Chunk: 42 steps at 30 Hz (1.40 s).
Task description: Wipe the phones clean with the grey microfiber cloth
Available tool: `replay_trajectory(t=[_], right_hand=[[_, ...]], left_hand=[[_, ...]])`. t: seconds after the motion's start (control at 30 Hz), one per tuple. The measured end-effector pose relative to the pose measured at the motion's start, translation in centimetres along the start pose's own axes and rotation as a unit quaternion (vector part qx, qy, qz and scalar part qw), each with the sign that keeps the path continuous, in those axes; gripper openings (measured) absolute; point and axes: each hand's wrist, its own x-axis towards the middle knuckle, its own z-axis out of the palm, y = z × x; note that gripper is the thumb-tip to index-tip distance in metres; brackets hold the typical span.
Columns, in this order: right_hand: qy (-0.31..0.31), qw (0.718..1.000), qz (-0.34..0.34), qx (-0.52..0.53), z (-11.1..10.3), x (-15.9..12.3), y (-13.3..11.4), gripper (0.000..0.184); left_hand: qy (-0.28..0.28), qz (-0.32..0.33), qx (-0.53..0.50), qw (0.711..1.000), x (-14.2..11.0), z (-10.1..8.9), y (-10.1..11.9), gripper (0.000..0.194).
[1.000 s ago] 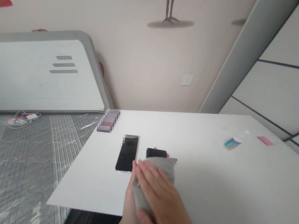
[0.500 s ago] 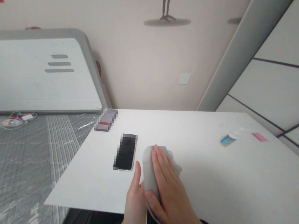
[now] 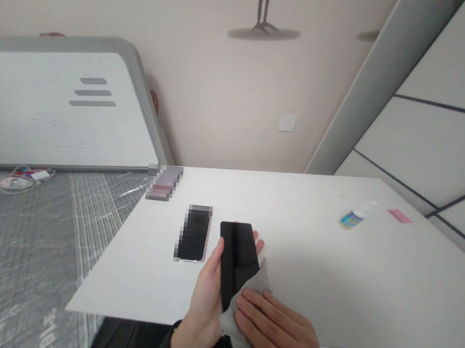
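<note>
My left hand (image 3: 207, 299) grips a black smartphone (image 3: 237, 252) from below, thumb along its left edge and fingertips showing past its right edge. Over the lower part of the screen lies a grey cloth (image 3: 248, 308). Flat fingers of my right hand (image 3: 278, 328) press that cloth against the phone. A second smartphone (image 3: 195, 234), dark-screened and partly blurred out, rests on the white table to the left of the held one.
On the white table (image 3: 308, 281), a small spray bottle (image 3: 355, 215) lies at the right, beside a pink slip (image 3: 400, 216). A pixelated flat item (image 3: 165, 183) sits at the back left corner. A white-and-grey panel (image 3: 55, 122) stands behind, left; cables (image 3: 28, 177) lie near it.
My right hand and the cloth have slid down the phone toward me, uncovering the upper screen. The view has shifted slightly.
</note>
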Motion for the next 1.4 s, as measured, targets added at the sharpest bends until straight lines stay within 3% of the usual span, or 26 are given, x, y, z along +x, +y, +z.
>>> replay_trajectory(t=[0.1,0.27,0.43,0.5,0.57,0.63,0.73,0.8,0.83,0.9,0.97,1.07,1.13,1.2,1.3,1.37,1.4], right_hand=[[-0.010,1.000,0.011,0.001,-1.4,-1.0,0.4,0.038],[-0.022,1.000,0.020,-0.010,-3.1,-2.0,1.2,0.048],[-0.013,0.998,0.033,-0.049,-3.0,-3.1,1.8,0.053],[-0.007,0.997,0.033,-0.067,-2.8,-3.5,2.2,0.055],[-0.009,0.996,0.036,-0.080,-2.5,-3.9,2.5,0.055],[-0.015,0.995,0.043,-0.086,-2.2,-4.2,2.9,0.056],[-0.032,0.994,0.049,-0.095,-1.7,-4.4,3.4,0.060],[-0.055,0.992,0.051,-0.102,-1.2,-4.6,3.8,0.062],[-0.067,0.991,0.051,-0.104,-1.0,-4.7,4.0,0.063],[-0.088,0.990,0.050,-0.101,-0.6,-4.9,4.4,0.064],[-0.104,0.989,0.053,-0.088,-0.3,-5.3,4.8,0.065],[-0.113,0.991,0.060,-0.038,-0.1,-5.5,5.1,0.065],[-0.082,0.993,0.083,0.009,-0.3,-5.3,4.9,0.057],[-0.014,0.986,0.164,0.027,-0.8,-5.0,4.5,0.046],[0.099,0.930,0.353,-0.036,-2.1,-4.5,4.7,0.030],[0.135,0.894,0.419,-0.088,-3.2,-4.4,5.9,0.023],[0.134,0.890,0.424,-0.106,-3.7,-4.5,6.6,0.024]], left_hand=[[0.023,0.004,0.055,0.998,0.2,0.3,-0.3,0.044],[-0.052,-0.013,0.103,0.993,0.0,-0.2,-0.6,0.040],[-0.065,-0.033,0.170,0.983,-0.9,-1.0,-0.8,0.047],[-0.067,-0.022,0.229,0.971,-1.7,-1.2,-0.5,0.055],[-0.051,0.004,0.349,0.936,-2.5,-1.5,0.2,0.064],[-0.006,0.071,0.522,0.850,-3.1,-2.2,1.1,0.067],[0.100,0.220,0.739,0.629,-3.1,-4.0,2.7,0.061],[0.176,0.292,0.808,0.480,-2.6,-5.5,3.5,0.061],[0.207,0.312,0.827,0.420,-2.3,-6.3,3.7,0.063],[0.241,0.330,0.849,0.334,-1.7,-7.5,4.0,0.072],[0.247,0.338,0.862,0.287,-1.4,-8.3,4.1,0.082],[0.244,0.348,0.864,0.269,-1.2,-8.5,4.3,0.084],[0.245,0.351,0.858,0.284,-1.3,-8.2,4.5,0.080],[0.241,0.355,0.851,0.302,-1.3,-8.0,4.9,0.080],[0.235,0.364,0.845,0.313,-1.3,-7.9,5.3,0.081],[0.227,0.363,0.845,0.320,-1.6,-8.1,5.5,0.081],[0.220,0.360,0.847,0.323,-2.0,-8.2,5.5,0.081]])
